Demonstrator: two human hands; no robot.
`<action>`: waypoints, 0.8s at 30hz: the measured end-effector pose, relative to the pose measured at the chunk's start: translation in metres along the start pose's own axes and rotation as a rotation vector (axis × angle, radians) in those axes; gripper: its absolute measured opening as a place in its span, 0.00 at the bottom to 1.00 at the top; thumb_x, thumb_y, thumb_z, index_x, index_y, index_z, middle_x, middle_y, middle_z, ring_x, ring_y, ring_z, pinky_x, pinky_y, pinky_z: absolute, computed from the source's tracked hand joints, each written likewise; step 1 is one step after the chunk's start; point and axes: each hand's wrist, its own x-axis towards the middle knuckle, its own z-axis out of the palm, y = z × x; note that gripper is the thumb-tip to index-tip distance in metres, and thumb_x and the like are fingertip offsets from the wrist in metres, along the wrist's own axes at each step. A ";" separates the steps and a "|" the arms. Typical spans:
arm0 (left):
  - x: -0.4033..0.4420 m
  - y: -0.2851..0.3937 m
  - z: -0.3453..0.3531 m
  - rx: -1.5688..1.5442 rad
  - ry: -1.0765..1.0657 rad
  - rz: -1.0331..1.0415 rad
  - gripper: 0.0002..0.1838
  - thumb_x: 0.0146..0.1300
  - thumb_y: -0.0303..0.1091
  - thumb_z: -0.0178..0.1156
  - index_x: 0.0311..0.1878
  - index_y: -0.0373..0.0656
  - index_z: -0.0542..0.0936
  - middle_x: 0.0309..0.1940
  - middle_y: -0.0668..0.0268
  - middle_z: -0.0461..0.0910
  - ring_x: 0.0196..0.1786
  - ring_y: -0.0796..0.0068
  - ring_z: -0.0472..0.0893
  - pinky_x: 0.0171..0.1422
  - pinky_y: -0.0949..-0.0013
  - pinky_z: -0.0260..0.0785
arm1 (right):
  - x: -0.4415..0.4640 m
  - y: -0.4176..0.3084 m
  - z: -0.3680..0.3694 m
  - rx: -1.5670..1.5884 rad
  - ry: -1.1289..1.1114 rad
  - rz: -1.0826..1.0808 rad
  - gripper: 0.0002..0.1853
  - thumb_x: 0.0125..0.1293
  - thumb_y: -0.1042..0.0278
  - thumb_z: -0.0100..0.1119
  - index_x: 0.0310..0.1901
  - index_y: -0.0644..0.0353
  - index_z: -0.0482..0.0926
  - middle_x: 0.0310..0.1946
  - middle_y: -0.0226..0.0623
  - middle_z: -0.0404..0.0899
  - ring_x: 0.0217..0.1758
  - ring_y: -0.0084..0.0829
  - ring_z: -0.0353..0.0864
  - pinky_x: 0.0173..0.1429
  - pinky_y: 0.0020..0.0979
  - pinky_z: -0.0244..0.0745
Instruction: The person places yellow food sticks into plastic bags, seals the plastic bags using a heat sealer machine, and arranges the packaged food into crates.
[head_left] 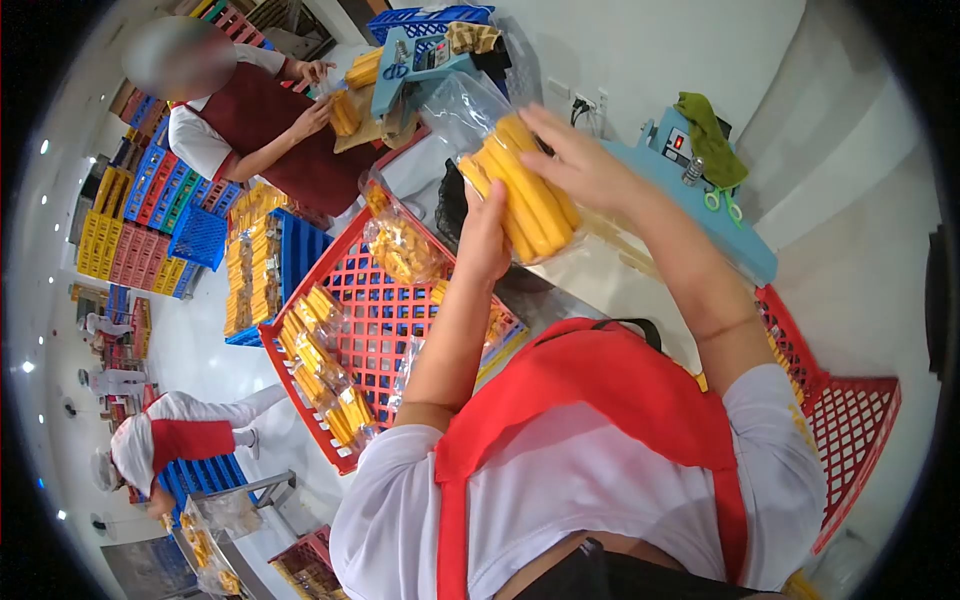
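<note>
Yellow sticks (532, 200) lie side by side in a clear plastic bag (455, 102), held up over the near edge of a pale table (628, 290). The left hand (484, 232) grasps the bag's left side, thumb across the sticks; the right hand (585, 165) lies against its right side, fingers extended, not clenched. Light, even pressure from both sides should keep the sticks aligned without denting them, with the loose plastic smooth. A red crate (375, 318) sits left, a blue machine (752, 247) right.
</note>
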 end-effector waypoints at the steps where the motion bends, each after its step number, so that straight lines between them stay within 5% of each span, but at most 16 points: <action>1: 0.000 -0.003 0.004 0.342 0.074 0.210 0.32 0.63 0.32 0.43 0.66 0.48 0.40 0.59 0.59 0.57 0.60 0.65 0.62 0.61 0.65 0.57 | -0.011 0.002 -0.005 0.167 -0.092 -0.060 0.34 0.62 0.56 0.47 0.63 0.64 0.45 0.61 0.45 0.52 0.64 0.34 0.53 0.64 0.31 0.49; 2: 0.005 -0.012 -0.009 0.409 -0.037 0.230 0.39 0.60 0.24 0.45 0.65 0.49 0.30 0.62 0.60 0.50 0.63 0.70 0.56 0.63 0.67 0.52 | -0.024 0.005 -0.003 0.163 -0.092 -0.055 0.34 0.62 0.56 0.47 0.63 0.64 0.45 0.61 0.45 0.52 0.64 0.34 0.53 0.64 0.31 0.49; 4: 0.003 -0.030 -0.009 0.481 -0.090 0.176 0.39 0.59 0.24 0.48 0.66 0.47 0.35 0.61 0.60 0.53 0.62 0.69 0.58 0.63 0.68 0.51 | -0.056 0.027 0.019 0.512 0.051 0.011 0.34 0.60 0.63 0.49 0.61 0.71 0.45 0.59 0.55 0.54 0.65 0.42 0.53 0.65 0.33 0.49; 9: 0.001 -0.096 -0.035 0.575 -0.075 0.021 0.49 0.52 0.30 0.60 0.65 0.40 0.32 0.59 0.54 0.55 0.60 0.65 0.60 0.62 0.68 0.53 | -0.114 0.089 0.070 0.234 0.231 0.112 0.37 0.56 0.68 0.52 0.62 0.70 0.43 0.59 0.56 0.53 0.64 0.45 0.54 0.64 0.35 0.51; 11: 0.006 -0.122 -0.055 0.769 0.072 0.105 0.54 0.48 0.33 0.64 0.64 0.38 0.31 0.57 0.51 0.56 0.59 0.63 0.61 0.60 0.67 0.55 | -0.125 0.092 0.085 0.043 0.244 0.013 0.39 0.54 0.66 0.54 0.62 0.68 0.43 0.59 0.56 0.54 0.64 0.45 0.54 0.64 0.35 0.50; 13: 0.003 -0.124 -0.052 1.446 0.256 0.364 0.54 0.47 0.32 0.64 0.64 0.39 0.31 0.55 0.51 0.57 0.57 0.62 0.63 0.59 0.66 0.57 | -0.129 0.086 0.085 0.070 0.237 0.084 0.41 0.52 0.65 0.57 0.63 0.66 0.44 0.59 0.56 0.54 0.64 0.47 0.53 0.65 0.35 0.49; 15: 0.006 -0.097 -0.036 0.626 0.126 0.056 0.55 0.45 0.32 0.64 0.65 0.43 0.31 0.55 0.51 0.59 0.57 0.62 0.63 0.58 0.65 0.59 | -0.123 0.076 0.064 0.055 -0.005 0.060 0.41 0.52 0.64 0.58 0.63 0.65 0.46 0.60 0.53 0.52 0.65 0.44 0.51 0.65 0.35 0.48; 18: 0.014 -0.056 -0.024 0.451 0.010 -0.035 0.53 0.46 0.30 0.64 0.65 0.44 0.33 0.58 0.54 0.57 0.59 0.64 0.61 0.62 0.64 0.54 | -0.109 0.061 0.024 0.520 0.086 0.187 0.36 0.57 0.65 0.55 0.63 0.62 0.49 0.59 0.45 0.56 0.62 0.35 0.56 0.63 0.32 0.52; 20: 0.024 -0.042 -0.019 0.135 -0.387 -0.129 0.50 0.48 0.27 0.61 0.66 0.48 0.35 0.59 0.57 0.57 0.59 0.65 0.61 0.62 0.65 0.54 | -0.102 0.067 0.019 0.929 0.181 0.242 0.32 0.60 0.66 0.52 0.63 0.61 0.49 0.57 0.39 0.61 0.57 0.28 0.63 0.60 0.28 0.56; 23: 0.043 -0.050 -0.022 0.435 -0.223 0.083 0.48 0.50 0.27 0.59 0.66 0.47 0.35 0.59 0.56 0.57 0.59 0.65 0.62 0.62 0.67 0.54 | -0.097 0.063 0.020 1.210 0.109 0.272 0.33 0.60 0.67 0.52 0.63 0.62 0.49 0.57 0.39 0.60 0.58 0.29 0.62 0.60 0.29 0.56; 24: 0.042 -0.054 -0.015 0.501 -0.043 0.136 0.41 0.53 0.28 0.57 0.66 0.45 0.44 0.58 0.57 0.59 0.58 0.66 0.63 0.61 0.68 0.54 | -0.095 0.064 0.023 1.207 0.103 0.262 0.33 0.60 0.67 0.52 0.63 0.62 0.49 0.57 0.39 0.60 0.58 0.29 0.62 0.60 0.29 0.56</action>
